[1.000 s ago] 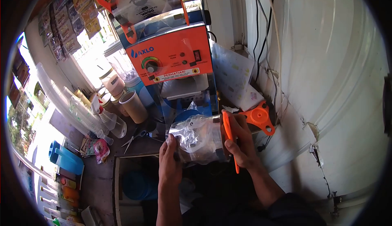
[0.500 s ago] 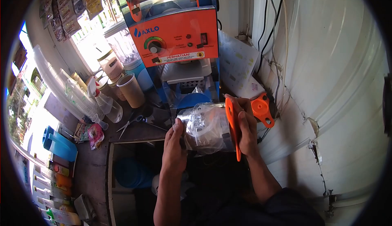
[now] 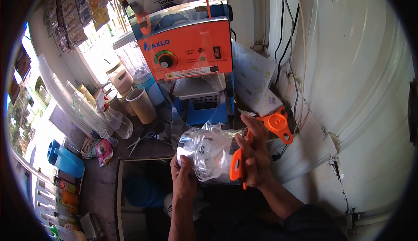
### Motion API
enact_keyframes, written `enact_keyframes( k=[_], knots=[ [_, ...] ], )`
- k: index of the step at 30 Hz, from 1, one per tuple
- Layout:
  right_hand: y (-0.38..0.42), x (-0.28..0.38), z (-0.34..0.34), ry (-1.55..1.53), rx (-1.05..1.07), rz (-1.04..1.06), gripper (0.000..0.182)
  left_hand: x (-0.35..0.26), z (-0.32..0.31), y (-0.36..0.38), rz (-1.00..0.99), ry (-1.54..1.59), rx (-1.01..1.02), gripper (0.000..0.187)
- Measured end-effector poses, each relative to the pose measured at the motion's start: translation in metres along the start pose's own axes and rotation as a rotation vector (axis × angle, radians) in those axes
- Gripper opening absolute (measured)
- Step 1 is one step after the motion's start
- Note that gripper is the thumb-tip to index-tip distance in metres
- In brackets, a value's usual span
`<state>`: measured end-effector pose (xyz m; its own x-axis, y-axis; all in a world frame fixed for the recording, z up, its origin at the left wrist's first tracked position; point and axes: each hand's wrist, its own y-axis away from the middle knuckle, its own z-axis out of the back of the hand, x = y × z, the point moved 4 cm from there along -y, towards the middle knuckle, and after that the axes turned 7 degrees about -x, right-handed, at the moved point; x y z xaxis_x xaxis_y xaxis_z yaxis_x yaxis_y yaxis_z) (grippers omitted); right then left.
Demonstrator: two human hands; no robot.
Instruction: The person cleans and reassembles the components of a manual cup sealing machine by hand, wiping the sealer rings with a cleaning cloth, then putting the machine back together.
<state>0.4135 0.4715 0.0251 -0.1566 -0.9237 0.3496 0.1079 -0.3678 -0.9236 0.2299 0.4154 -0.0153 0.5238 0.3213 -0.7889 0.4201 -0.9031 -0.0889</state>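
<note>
A roll of clear plastic film lies crosswise in front of the orange and blue sealing machine. At its left end my left hand grips it, thumb on top. My right hand is at the other end, its fingers around an orange plastic piece against the roll. Loose film runs up from the roll towards the machine's lower opening. Another orange piece with a round hub rests beyond my right hand.
Scissors, a spray bottle, a brown cup and stacked clear cups stand or lie at left. A blue pitcher is nearer the left edge. Cables hang along the right wall.
The roll has moved slightly down and left with my left hand. The orange piece at its right end has turned and shifted, and my right hand's fingers have moved around it.
</note>
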Motion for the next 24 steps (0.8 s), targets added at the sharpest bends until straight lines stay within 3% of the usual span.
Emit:
enact_keyframes(
  k=[3, 4, 5, 9, 12, 16, 17, 21, 24],
  knots=[
    [-0.003, 0.011, -0.004, 0.082, 0.016, 0.088, 0.061, 0.005, 0.007, 0.002, -0.024, 0.044, -0.026, 0.034],
    [-0.004, 0.008, -0.004, 0.009, -0.031, -0.045, 0.063, 0.004, 0.006, 0.002, -0.069, 0.056, -0.023, 0.033],
    [-0.004, 0.004, -0.004, -0.066, -0.075, -0.177, 0.065, 0.013, 0.018, 0.003, -0.096, 0.086, -0.181, 0.031],
    [0.015, -0.011, 0.005, -0.332, -0.225, -0.739, 0.077, 0.013, 0.032, 0.009, -0.150, 0.144, -0.219, 0.032],
    [0.016, -0.010, -0.003, -0.486, -0.180, -0.821, 0.077, 0.011, 0.036, 0.009, -0.180, 0.035, -0.211, 0.043],
    [0.004, -0.007, -0.007, -0.342, -0.168, -0.671, 0.081, 0.017, 0.044, 0.010, -0.182, -0.032, -0.110, 0.048],
    [0.006, -0.010, -0.011, -0.381, -0.243, -0.715, 0.079, 0.019, 0.043, 0.012, -0.186, -0.026, -0.100, 0.049],
    [0.012, -0.006, -0.013, -0.421, -0.197, -0.806, 0.077, 0.020, 0.037, 0.016, -0.219, -0.010, -0.108, 0.047],
    [0.019, -0.006, -0.015, -0.493, -0.332, -0.895, 0.075, 0.019, 0.035, 0.015, -0.229, -0.011, -0.095, 0.042]
  ],
)
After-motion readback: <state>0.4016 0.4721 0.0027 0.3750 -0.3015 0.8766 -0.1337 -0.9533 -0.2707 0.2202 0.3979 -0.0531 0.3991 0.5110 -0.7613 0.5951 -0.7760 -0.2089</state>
